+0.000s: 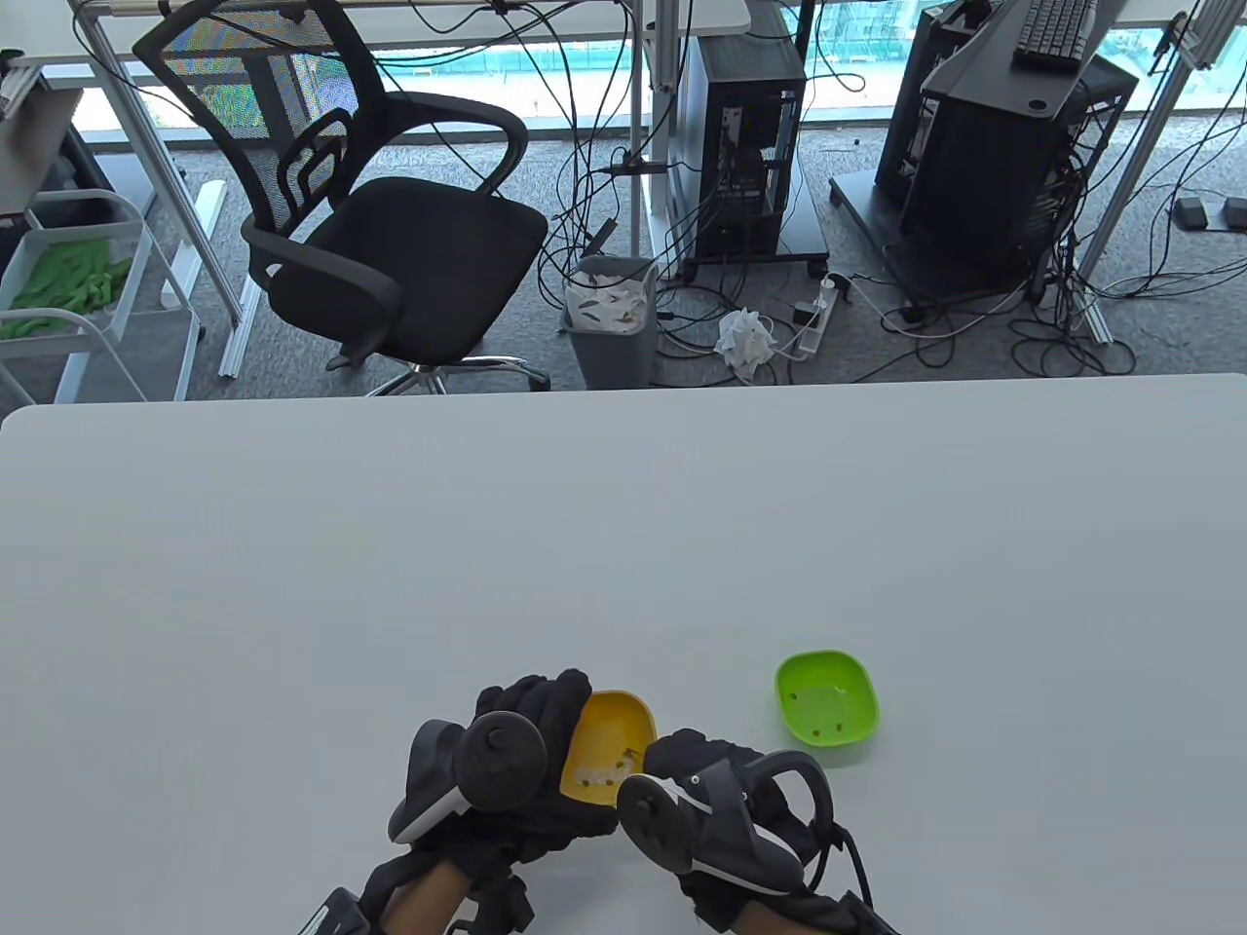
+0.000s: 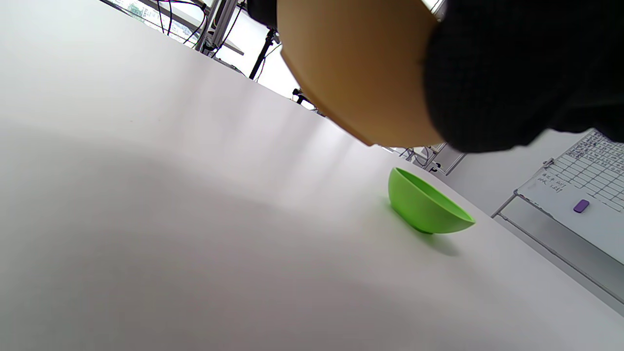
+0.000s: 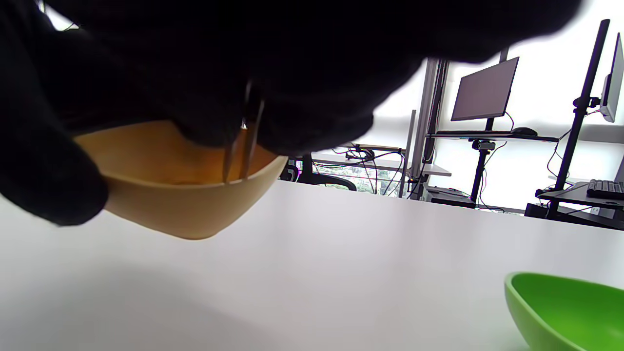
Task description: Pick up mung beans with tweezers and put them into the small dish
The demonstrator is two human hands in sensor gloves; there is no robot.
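Observation:
My left hand [image 1: 531, 740] grips a yellow dish [image 1: 609, 745] by its left side and holds it tilted above the table; its underside fills the top of the left wrist view [image 2: 356, 63]. Several mung beans [image 1: 599, 776] lie at its low edge. My right hand [image 1: 697, 769] holds metal tweezers [image 3: 242, 141] with the tips down inside the yellow dish [image 3: 190, 204]. A green dish [image 1: 826, 697] stands on the table to the right with a few beans in it; it also shows in the left wrist view [image 2: 426, 204] and the right wrist view [image 3: 565, 307].
The white table [image 1: 623, 545] stretches far beyond the dishes. Behind its far edge are an office chair [image 1: 390, 224], a bin [image 1: 611, 317], computer towers and cables.

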